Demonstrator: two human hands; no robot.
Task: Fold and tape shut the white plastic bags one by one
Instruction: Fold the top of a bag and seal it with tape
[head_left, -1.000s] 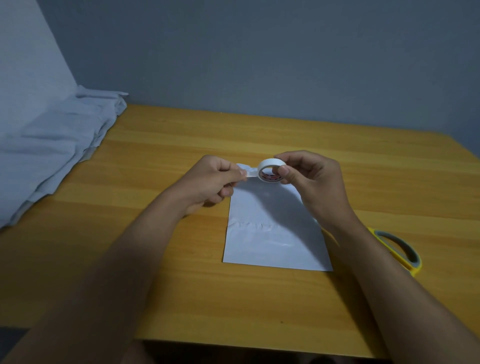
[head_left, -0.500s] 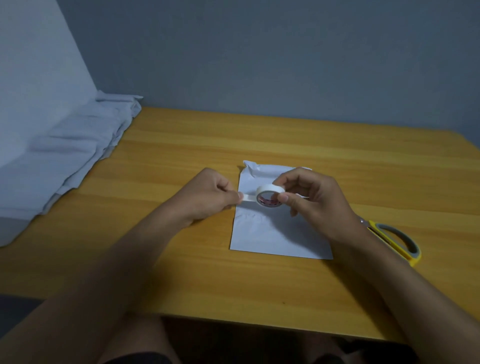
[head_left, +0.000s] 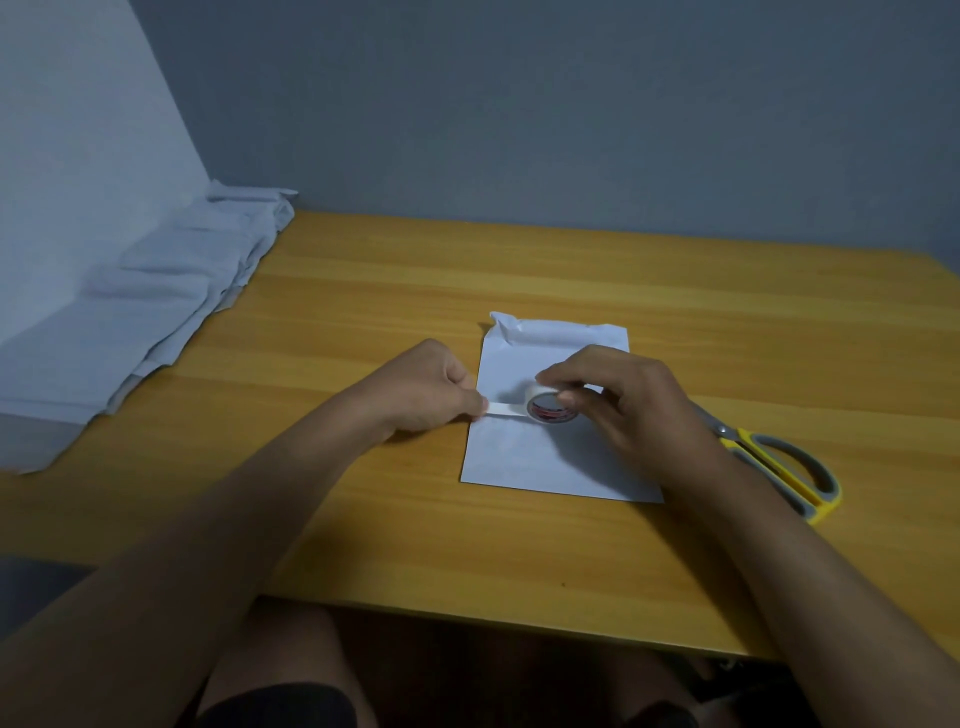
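Observation:
A white plastic bag (head_left: 540, 457) lies flat on the wooden table (head_left: 415, 530), its far end folded over and crumpled. Just above its middle my right hand (head_left: 623, 400) grips a small roll of white tape (head_left: 548, 408) with a red-printed core. My left hand (head_left: 431, 389) pinches the free end of the tape strip (head_left: 501, 411) at the bag's left edge. The strip runs level from my left fingertips to the roll.
Yellow-and-grey scissors (head_left: 779, 467) lie on the table right of the bag, partly behind my right wrist. A pile of pale cloth or bags (head_left: 156, 296) covers the table's far left corner. The near table edge runs above my knees.
Both hands came down and toward me with the roll, from the bag's far end to over its middle. The strip between my hands has grown longer.

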